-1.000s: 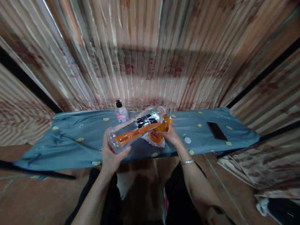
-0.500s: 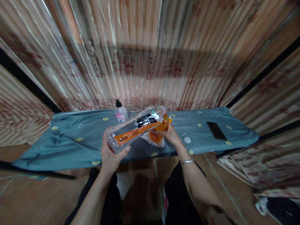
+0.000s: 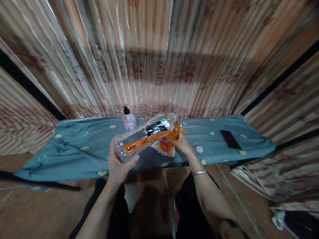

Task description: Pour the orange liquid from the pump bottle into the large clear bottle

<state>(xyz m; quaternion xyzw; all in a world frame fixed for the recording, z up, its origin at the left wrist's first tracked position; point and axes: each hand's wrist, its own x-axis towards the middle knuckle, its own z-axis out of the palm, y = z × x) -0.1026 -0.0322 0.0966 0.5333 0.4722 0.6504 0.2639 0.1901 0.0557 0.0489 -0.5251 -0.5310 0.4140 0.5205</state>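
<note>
My left hand [image 3: 118, 166] grips the base of a large clear plastic bottle [image 3: 143, 136] with an orange and black label. The bottle is tipped nearly flat, its open mouth pointing right over a small orange container [image 3: 169, 138]. My right hand [image 3: 181, 142] is wrapped round that orange container, which rests on a white cloth on the table. A white bottle cap [image 3: 199, 149] lies on the cover just right of my right hand.
A long table under a blue-grey patterned cover [image 3: 74, 149] spans the view. A small pump bottle [image 3: 129, 119] with a black top stands at the back. A black phone [image 3: 230, 139] lies at the right. Striped curtains hang behind.
</note>
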